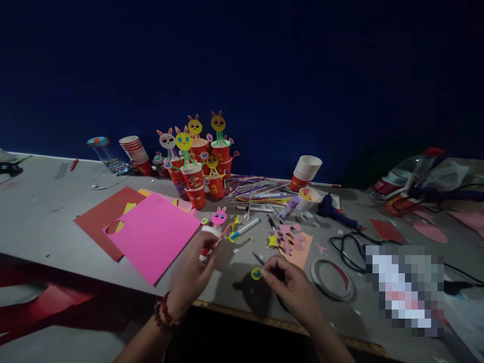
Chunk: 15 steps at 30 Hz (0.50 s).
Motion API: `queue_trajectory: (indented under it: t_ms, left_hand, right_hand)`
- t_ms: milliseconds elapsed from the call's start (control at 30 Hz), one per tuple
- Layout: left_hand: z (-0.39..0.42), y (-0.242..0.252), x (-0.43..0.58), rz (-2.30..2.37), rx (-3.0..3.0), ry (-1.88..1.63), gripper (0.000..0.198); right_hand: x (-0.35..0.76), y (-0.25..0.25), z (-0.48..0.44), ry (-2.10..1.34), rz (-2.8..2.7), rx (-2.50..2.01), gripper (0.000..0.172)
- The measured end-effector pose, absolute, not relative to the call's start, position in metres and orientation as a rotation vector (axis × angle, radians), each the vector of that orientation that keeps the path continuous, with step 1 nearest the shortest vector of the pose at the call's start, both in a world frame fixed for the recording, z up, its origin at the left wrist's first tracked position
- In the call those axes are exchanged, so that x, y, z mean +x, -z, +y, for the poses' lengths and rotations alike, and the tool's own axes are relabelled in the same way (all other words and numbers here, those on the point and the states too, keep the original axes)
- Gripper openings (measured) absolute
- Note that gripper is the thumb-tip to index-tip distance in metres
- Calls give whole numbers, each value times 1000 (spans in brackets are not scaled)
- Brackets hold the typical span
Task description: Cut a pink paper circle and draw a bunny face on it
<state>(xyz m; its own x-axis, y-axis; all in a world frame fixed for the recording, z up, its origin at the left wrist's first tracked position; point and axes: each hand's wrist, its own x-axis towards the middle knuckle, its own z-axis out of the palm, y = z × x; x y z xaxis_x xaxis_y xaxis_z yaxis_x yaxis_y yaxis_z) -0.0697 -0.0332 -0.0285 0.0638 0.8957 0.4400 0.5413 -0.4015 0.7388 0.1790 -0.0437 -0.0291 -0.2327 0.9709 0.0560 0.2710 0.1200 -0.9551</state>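
Note:
My left hand [192, 275], with a red bead bracelet at the wrist, is closed round a red paper cup [207, 239] that carries a pink bunny head [219, 217] on a thin stalk. My right hand [291, 287] pinches a small yellow paper disc [256, 274] with a blue heart on it, just right of the cup. Both hands hover over the near edge of the grey table [38, 212].
A cluster of finished bunny cups [196, 161] stands at the back. Pink paper [153, 234] and red paper [100, 217] lie left. Straws and pens [257, 194], cup stacks [305, 172], a tape roll [333, 280], a glue gun [333, 209] and black cables [348, 247] lie right.

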Motion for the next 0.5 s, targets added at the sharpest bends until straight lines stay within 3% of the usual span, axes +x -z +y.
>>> queue_trajectory:
  t_ms: [67,133,267,500]
  left_hand:
    - [-22,38,-89,1700,1896,-1314,37]
    - [-13,46,-104,1913,1804,-1097,55]
    - [-9,58,-111,1869,1630,-815,67]
    - [-28,64,-84,1428,1453,-1350,68]
  right_hand:
    - [180,37,-42,-1205,-1467,-1228,26]
    - [179,45,-40,-1269,-1305,-1213,30]
    - [169,58,-39,-1375,-1074,-1147,37]
    - [155,46,-44,-1459,-893,-1040,32]
